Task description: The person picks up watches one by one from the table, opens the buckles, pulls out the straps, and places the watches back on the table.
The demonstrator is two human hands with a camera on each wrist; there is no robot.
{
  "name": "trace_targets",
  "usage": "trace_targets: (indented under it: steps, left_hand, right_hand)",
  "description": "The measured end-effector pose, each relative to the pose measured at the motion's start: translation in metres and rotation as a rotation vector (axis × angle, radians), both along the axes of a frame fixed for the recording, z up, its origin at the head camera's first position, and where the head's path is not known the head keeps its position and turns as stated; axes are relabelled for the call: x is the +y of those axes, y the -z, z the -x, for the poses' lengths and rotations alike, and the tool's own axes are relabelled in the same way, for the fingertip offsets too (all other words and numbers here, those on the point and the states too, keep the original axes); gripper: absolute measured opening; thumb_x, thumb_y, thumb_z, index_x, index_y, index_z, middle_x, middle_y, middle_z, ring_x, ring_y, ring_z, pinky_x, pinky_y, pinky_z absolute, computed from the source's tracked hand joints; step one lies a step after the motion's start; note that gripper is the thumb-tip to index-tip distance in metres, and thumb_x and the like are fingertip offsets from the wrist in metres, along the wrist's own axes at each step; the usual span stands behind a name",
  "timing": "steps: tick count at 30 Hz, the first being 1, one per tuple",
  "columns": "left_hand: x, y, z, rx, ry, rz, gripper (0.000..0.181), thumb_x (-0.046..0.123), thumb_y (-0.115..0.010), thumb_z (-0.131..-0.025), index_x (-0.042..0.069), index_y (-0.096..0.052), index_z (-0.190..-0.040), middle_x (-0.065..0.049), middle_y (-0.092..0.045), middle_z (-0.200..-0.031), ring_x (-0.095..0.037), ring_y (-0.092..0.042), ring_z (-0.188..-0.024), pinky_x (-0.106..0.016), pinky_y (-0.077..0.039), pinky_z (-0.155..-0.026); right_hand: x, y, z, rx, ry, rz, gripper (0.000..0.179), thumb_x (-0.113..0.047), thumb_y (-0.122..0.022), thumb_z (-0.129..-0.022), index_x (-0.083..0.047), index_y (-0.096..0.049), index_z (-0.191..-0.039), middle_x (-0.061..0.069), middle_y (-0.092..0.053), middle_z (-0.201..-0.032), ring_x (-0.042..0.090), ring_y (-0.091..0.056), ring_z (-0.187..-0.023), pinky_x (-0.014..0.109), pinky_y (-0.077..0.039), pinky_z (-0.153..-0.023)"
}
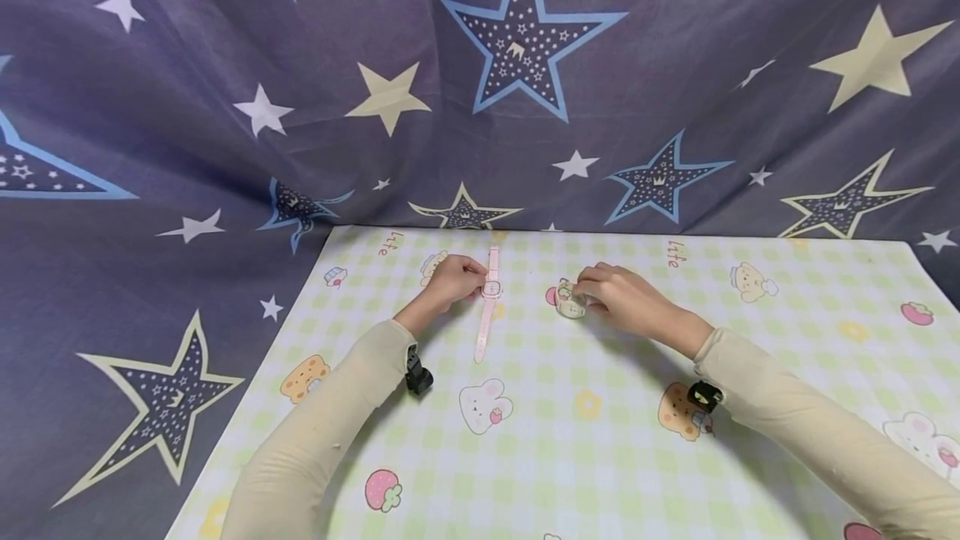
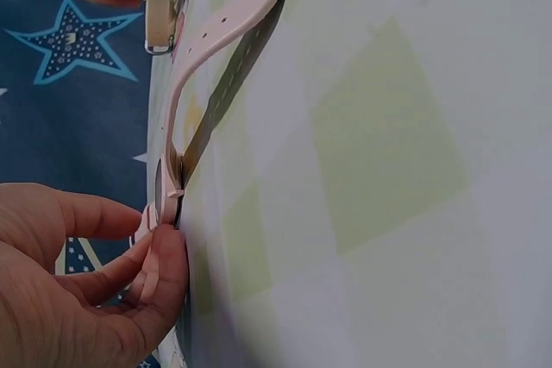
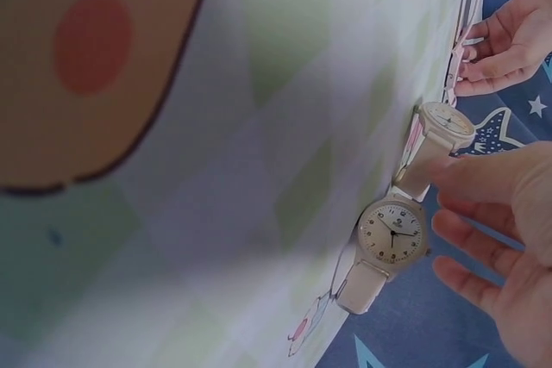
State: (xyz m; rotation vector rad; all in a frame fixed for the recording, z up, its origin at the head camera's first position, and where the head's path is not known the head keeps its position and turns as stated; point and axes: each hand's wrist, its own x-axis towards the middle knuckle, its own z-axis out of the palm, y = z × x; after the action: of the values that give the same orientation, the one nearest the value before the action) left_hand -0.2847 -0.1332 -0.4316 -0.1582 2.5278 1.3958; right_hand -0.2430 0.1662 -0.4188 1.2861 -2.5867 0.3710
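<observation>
My left hand pinches a pink wristwatch at its case, between thumb and fingers. Its pale pink strap is unfastened, and the free end arches off the cloth in the left wrist view. To its right, my right hand has its thumb and forefinger at the strap of a cream wristwatch; its other fingers are bent and spread apart. Another cream wristwatch, with a white dial and black numerals, appears just below those fingers in the right wrist view.
A green-and-white checked tablecloth printed with cartoon animals and strawberries covers the table. Behind it hangs a dark blue star-patterned curtain, which also runs down the left side. Each sleeve carries a small black wrist device.
</observation>
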Motion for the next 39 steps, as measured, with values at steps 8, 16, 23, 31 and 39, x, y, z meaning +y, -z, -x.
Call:
trace_targets:
  steps: [8, 16, 23, 31, 39]
  left_hand:
    - [-0.0012, 0.0009, -0.0005, -0.007, -0.005, 0.018, 0.02, 0.009, -0.062, -0.098, 0.0, -0.072, -0.112, -0.011, -0.069, -0.099, -0.011, -0.061, -0.068, -0.021, -0.052, -0.06]
    - [-0.0034, -0.0007, -0.0001, -0.02, -0.007, 0.016, 0.022, 0.012, -0.06, -0.099, 0.001, -0.071, -0.114, -0.012, -0.069, -0.1, -0.012, -0.062, -0.07, -0.021, -0.053, -0.062]
    - [-0.0037, -0.0021, -0.0001, -0.039, -0.006, 0.006, 0.023, 0.014, -0.06, -0.1, 0.002, -0.07, -0.117, -0.011, -0.069, -0.098, -0.013, -0.063, -0.072, -0.022, -0.054, -0.063]
    - [-0.0047, 0.0011, 0.0022, -0.043, -0.013, 0.008, 0.024, 0.014, -0.059, -0.1, 0.003, -0.071, -0.118, -0.011, -0.069, -0.098, -0.014, -0.063, -0.075, -0.022, -0.053, -0.064]
    - [-0.0054, -0.0001, 0.0025, -0.042, -0.009, -0.004, 0.025, 0.014, -0.058, -0.1, 0.003, -0.07, -0.118, -0.011, -0.07, -0.098, -0.015, -0.064, -0.076, -0.023, -0.055, -0.066]
  right_hand:
    - [0.0007, 0.0036, -0.0006, -0.007, -0.013, 0.012, 0.022, 0.011, -0.079, -0.078, -0.004, -0.075, -0.094, 0.01, -0.071, -0.102, 0.026, -0.066, -0.095, 0.041, -0.057, -0.086]
    - [-0.0007, 0.0074, 0.0021, -0.002, -0.017, 0.009, 0.018, 0.011, -0.076, -0.081, -0.006, -0.074, -0.088, 0.01, -0.072, -0.102, 0.026, -0.065, -0.094, 0.041, -0.057, -0.086]
    - [-0.0011, 0.0094, 0.005, 0.01, -0.019, 0.008, 0.016, 0.007, -0.08, -0.08, -0.006, -0.074, -0.085, 0.011, -0.071, -0.103, 0.026, -0.065, -0.094, 0.042, -0.057, -0.085]
    - [-0.0033, 0.0089, 0.0069, -0.019, -0.028, 0.017, 0.018, 0.008, -0.08, -0.079, -0.008, -0.073, -0.08, 0.012, -0.072, -0.105, 0.027, -0.066, -0.095, 0.042, -0.058, -0.086]
    - [-0.0038, 0.0067, 0.0088, -0.063, -0.029, 0.044, 0.019, 0.009, -0.081, -0.077, -0.008, -0.074, -0.079, 0.013, -0.073, -0.105, 0.027, -0.067, -0.095, 0.042, -0.058, -0.086]
